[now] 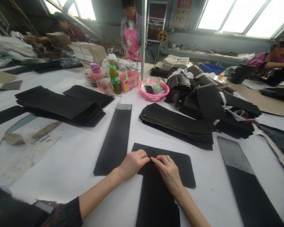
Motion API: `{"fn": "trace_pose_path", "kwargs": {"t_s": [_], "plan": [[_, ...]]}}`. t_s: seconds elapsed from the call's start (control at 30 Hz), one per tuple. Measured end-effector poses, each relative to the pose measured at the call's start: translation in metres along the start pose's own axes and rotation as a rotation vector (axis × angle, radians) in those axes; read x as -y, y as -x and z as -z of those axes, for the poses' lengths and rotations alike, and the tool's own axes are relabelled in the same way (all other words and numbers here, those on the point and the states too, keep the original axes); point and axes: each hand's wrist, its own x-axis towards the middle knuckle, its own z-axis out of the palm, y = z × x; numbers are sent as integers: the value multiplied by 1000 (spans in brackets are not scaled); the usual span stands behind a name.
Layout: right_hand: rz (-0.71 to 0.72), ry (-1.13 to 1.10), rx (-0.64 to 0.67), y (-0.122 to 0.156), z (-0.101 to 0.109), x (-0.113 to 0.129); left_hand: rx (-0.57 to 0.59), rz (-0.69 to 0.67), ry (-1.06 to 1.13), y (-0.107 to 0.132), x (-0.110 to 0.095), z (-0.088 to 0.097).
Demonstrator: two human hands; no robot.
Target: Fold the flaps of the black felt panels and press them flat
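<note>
1. Left hand (pixel 133 164): knuckles up, fingers curled under, tips tucked down onto the work. Right hand (pixel 169 171): flatter, fingers bent, index and thumb meeting the left fingertips at one spot. Both bear on the material, but I cannot tell whether a layer is actually nipped between finger and thumb.
2. Directly under both hands lies a stack of thin black rectangular paper-like sheets (pixel 186 170), flat on the white table (pixel 68 164). Its far edge is just beyond the fingertips, and its right end sticks out past the right hand.
3. From beneath the wrists a long black strip of the same material (pixel 156 208) runs back toward the person, crossing the stack.
4. Handling, as a judgement: the sheets are light, limp and easily creased, and the layers are likely to slide on one another. Best taken at an edge or corner with a fingertip pinch, the other hand flat to pin the rest.
5. Just left of the left hand lies a narrow black strip with a grey far end (pixel 113 142), touching neither hand.
6. Right of the right hand, well apart, lies a wider black strip with a grey upper part (pixel 241 179).
7. Beyond the fingertips is a fanned pile of black sheets (pixel 177 126). Farther on are a round pink plastic basin (pixel 153 91) and a green plastic bottle (pixel 115 77).
8. Far left of the left hand is another low pile of black sheets (pixel 59 105).
9. At the far side of the table stands a person in a pink apron (pixel 132 34). Other workers sit at the left and right margins, their hands nowhere near this stack.
</note>
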Motion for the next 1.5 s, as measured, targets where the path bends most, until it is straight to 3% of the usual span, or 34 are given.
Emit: {"fn": "trace_pose_path", "kwargs": {"t_s": [0.77,1.37,1.5], "plan": [[30,64,33,2,-3,-1,-45,-64,-106,2,-3,-9],[17,63,59,0,-2,1,14,-32,-52,7,-4,-9],[19,54,48,0,-4,0,13,-58,-134,11,-7,-10]]}}
